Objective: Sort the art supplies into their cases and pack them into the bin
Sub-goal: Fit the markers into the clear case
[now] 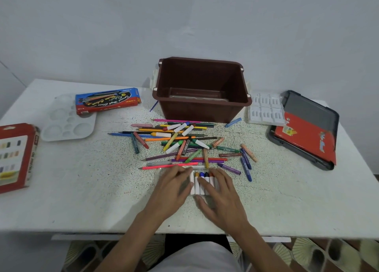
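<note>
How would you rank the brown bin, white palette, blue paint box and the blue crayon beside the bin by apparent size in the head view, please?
1. brown bin
2. white palette, though the box covers its corner
3. blue paint box
4. blue crayon

My left hand point(174, 186) and right hand point(220, 193) cover most of the crayon row point(202, 181) at lower centre; can't tell what it's lying in. Red box point(15, 157) is cut off by the left edge, label too blurred to read. Can't identify the flat clear item point(199, 96) on the bin point(201, 111) floor.
</note>
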`<action>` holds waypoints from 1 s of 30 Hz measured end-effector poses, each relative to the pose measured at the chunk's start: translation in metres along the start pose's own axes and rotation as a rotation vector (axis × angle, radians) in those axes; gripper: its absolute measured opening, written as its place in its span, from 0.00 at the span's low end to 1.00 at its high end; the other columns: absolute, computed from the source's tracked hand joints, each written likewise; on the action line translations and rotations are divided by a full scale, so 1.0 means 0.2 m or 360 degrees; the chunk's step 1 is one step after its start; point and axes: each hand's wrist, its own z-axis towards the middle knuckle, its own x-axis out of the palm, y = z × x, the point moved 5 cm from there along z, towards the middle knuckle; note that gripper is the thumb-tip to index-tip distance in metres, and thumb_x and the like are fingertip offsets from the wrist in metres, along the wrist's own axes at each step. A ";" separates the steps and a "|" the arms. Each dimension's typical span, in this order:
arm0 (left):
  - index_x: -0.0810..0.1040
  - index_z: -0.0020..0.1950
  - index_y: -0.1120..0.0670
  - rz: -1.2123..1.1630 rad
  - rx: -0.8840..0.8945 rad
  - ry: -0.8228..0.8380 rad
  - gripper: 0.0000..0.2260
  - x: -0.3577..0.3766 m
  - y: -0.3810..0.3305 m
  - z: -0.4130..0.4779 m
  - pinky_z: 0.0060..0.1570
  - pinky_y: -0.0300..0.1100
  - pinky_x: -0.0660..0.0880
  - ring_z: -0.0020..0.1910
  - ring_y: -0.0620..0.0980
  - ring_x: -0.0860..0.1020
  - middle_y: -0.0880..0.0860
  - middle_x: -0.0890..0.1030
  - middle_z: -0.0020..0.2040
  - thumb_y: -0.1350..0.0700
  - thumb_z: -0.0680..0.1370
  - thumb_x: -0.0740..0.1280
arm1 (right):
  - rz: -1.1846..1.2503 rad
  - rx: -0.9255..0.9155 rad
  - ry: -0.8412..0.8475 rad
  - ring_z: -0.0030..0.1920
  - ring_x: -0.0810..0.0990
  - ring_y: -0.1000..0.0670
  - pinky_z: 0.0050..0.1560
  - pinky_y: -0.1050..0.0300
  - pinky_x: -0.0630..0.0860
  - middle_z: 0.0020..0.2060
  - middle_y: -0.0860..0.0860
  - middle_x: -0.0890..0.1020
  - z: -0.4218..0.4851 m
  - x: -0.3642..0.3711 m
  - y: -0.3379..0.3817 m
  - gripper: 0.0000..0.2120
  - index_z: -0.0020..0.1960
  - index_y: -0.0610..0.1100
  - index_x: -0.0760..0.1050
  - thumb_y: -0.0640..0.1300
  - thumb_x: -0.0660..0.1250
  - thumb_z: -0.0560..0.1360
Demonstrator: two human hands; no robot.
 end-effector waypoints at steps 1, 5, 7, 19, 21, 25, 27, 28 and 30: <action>0.71 0.74 0.52 0.0067 0.0044 -0.0017 0.24 0.01 0.00 -0.01 0.59 0.40 0.69 0.57 0.42 0.68 0.46 0.71 0.56 0.43 0.81 0.55 | -0.0001 0.0001 -0.0002 0.71 0.66 0.42 0.66 0.45 0.70 0.68 0.43 0.71 0.00 0.00 0.00 0.23 0.69 0.47 0.74 0.57 0.64 0.79; 0.72 0.73 0.51 0.0146 0.0121 -0.0065 0.23 0.03 0.00 -0.02 0.60 0.40 0.69 0.59 0.43 0.69 0.47 0.72 0.58 0.43 0.82 0.53 | -0.0013 0.0001 -0.0002 0.71 0.66 0.42 0.66 0.45 0.70 0.68 0.43 0.71 0.00 0.00 0.00 0.23 0.68 0.47 0.74 0.58 0.64 0.79; 0.72 0.73 0.51 0.0176 0.0149 -0.0076 0.22 0.03 0.01 -0.02 0.60 0.38 0.68 0.59 0.43 0.68 0.46 0.72 0.59 0.43 0.82 0.54 | -0.0017 0.0005 -0.0002 0.71 0.66 0.42 0.66 0.46 0.70 0.68 0.43 0.72 0.00 0.00 0.00 0.22 0.68 0.47 0.74 0.58 0.64 0.79; 0.78 0.67 0.52 0.0416 0.0248 -0.0227 0.19 0.04 -0.01 -0.05 0.59 0.42 0.65 0.60 0.46 0.71 0.46 0.76 0.59 0.45 0.82 0.56 | -0.0028 -0.0008 -0.0027 0.71 0.67 0.42 0.65 0.47 0.72 0.68 0.43 0.72 -0.01 -0.01 0.00 0.23 0.69 0.48 0.74 0.58 0.65 0.78; 0.78 0.66 0.51 0.0453 0.0255 -0.0267 0.19 0.05 -0.01 -0.06 0.60 0.44 0.65 0.60 0.47 0.73 0.46 0.77 0.59 0.45 0.82 0.57 | -0.0024 -0.0009 -0.0030 0.71 0.67 0.42 0.65 0.46 0.72 0.67 0.43 0.72 -0.01 -0.01 0.00 0.23 0.69 0.48 0.74 0.58 0.64 0.78; 0.81 0.62 0.50 0.0390 0.0265 -0.0431 0.16 0.01 -0.01 -0.05 0.59 0.44 0.65 0.57 0.46 0.73 0.46 0.79 0.56 0.46 0.80 0.60 | -0.0040 -0.0006 -0.0036 0.70 0.67 0.42 0.64 0.47 0.73 0.67 0.43 0.73 -0.01 -0.01 0.00 0.23 0.68 0.48 0.74 0.58 0.64 0.78; 0.82 0.60 0.51 0.0371 0.0243 -0.0525 0.15 -0.03 0.01 -0.02 0.57 0.42 0.65 0.55 0.47 0.73 0.46 0.79 0.54 0.47 0.80 0.61 | -0.0035 -0.0007 -0.0031 0.70 0.67 0.42 0.64 0.46 0.73 0.67 0.43 0.72 -0.01 -0.01 0.00 0.23 0.68 0.48 0.74 0.58 0.64 0.78; 0.82 0.59 0.51 0.0380 0.0214 -0.0559 0.14 -0.05 0.03 -0.01 0.56 0.41 0.64 0.54 0.47 0.74 0.47 0.79 0.54 0.48 0.80 0.61 | -0.0030 -0.0008 -0.0032 0.70 0.67 0.42 0.63 0.46 0.73 0.67 0.43 0.72 -0.01 -0.01 0.00 0.23 0.68 0.47 0.75 0.58 0.64 0.78; 0.82 0.58 0.51 0.0406 0.0126 -0.0621 0.14 -0.09 0.06 0.04 0.55 0.40 0.62 0.53 0.47 0.74 0.47 0.80 0.53 0.48 0.80 0.61 | -0.0021 -0.0012 -0.0036 0.70 0.67 0.42 0.63 0.46 0.74 0.67 0.43 0.73 -0.01 -0.01 0.00 0.22 0.68 0.47 0.75 0.58 0.65 0.78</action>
